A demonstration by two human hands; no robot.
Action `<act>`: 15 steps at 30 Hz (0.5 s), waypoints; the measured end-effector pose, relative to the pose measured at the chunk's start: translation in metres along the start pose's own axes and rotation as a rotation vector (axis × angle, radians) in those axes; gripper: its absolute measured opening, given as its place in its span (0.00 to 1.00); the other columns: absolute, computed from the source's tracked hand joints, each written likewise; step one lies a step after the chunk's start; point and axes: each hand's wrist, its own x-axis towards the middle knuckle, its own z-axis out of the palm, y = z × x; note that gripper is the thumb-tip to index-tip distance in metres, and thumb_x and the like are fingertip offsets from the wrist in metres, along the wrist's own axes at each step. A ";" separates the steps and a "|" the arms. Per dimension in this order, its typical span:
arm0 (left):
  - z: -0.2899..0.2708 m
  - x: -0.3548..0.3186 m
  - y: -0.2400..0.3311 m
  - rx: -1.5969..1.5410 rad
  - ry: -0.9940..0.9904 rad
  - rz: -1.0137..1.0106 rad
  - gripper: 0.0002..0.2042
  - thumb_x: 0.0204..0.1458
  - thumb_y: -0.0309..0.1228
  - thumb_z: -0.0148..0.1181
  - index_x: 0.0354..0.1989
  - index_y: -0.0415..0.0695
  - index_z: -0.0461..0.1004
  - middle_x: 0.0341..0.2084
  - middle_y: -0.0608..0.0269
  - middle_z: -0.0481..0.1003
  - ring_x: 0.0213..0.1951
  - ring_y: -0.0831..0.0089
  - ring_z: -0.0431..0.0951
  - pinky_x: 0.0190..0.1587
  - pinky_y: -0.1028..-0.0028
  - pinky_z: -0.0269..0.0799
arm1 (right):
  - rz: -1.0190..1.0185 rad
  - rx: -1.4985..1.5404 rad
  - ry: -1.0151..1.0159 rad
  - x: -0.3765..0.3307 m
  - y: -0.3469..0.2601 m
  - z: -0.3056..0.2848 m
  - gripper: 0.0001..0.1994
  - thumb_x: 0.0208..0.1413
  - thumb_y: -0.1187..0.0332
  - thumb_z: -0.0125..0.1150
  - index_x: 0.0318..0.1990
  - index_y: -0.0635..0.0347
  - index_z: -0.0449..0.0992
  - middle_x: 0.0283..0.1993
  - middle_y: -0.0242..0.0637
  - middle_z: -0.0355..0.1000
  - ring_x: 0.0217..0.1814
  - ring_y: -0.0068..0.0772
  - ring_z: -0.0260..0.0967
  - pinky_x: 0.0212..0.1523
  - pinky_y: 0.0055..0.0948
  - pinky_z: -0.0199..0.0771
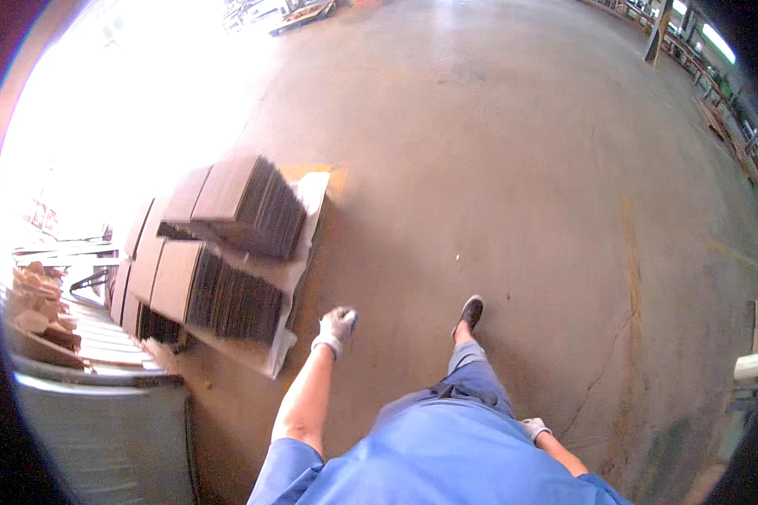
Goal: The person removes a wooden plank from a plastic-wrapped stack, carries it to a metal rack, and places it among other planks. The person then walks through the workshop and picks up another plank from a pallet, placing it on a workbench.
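Observation:
My left hand [337, 328] wears a pale work glove and swings out in front of me with its fingers curled in. Nothing shows in it, and it touches nothing. Nearest to it is a pallet load of flat brown sheets [237, 290], stacked in several blocks on a white sheet [313, 202]. My right hand [534, 429], gloved too, hangs low beside my hip. My blue shirt and the angle leave its fingers mostly hidden, so I cannot make out a grip. One dark shoe [472, 311] is stretched forward on the concrete floor [480, 151].
At the lower left stands a grey-green panel or cabinet [105, 438], with brown pieces [38, 311] piled behind it. A post [657, 34] and long racks line the far right. Glare washes out the upper left. Worn yellow lines [632, 295] mark the floor.

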 end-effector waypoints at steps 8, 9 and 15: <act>0.093 0.032 0.011 0.322 -0.494 -0.411 0.22 0.59 0.49 0.47 0.37 0.44 0.82 0.48 0.49 0.80 0.51 0.52 0.80 0.55 0.56 0.73 | -0.082 -0.023 0.264 0.161 0.060 -0.293 0.19 0.67 0.54 0.46 0.39 0.55 0.82 0.39 0.39 0.82 0.37 0.37 0.81 0.40 0.37 0.81; 0.108 0.031 -0.036 0.896 -0.578 0.091 0.23 0.60 0.49 0.45 0.41 0.46 0.83 0.49 0.49 0.79 0.54 0.53 0.79 0.55 0.57 0.73 | -0.116 0.058 0.382 0.196 0.062 -0.336 0.18 0.67 0.57 0.49 0.38 0.58 0.82 0.35 0.38 0.81 0.32 0.37 0.80 0.35 0.37 0.82; 0.159 0.055 -0.007 0.400 -0.541 -0.516 0.25 0.60 0.52 0.45 0.52 0.49 0.81 0.57 0.49 0.75 0.62 0.52 0.72 0.61 0.57 0.68 | -0.107 1.106 0.535 0.198 -0.051 -0.640 0.10 0.64 0.64 0.60 0.37 0.62 0.78 0.30 0.39 0.78 0.26 0.31 0.77 0.25 0.33 0.79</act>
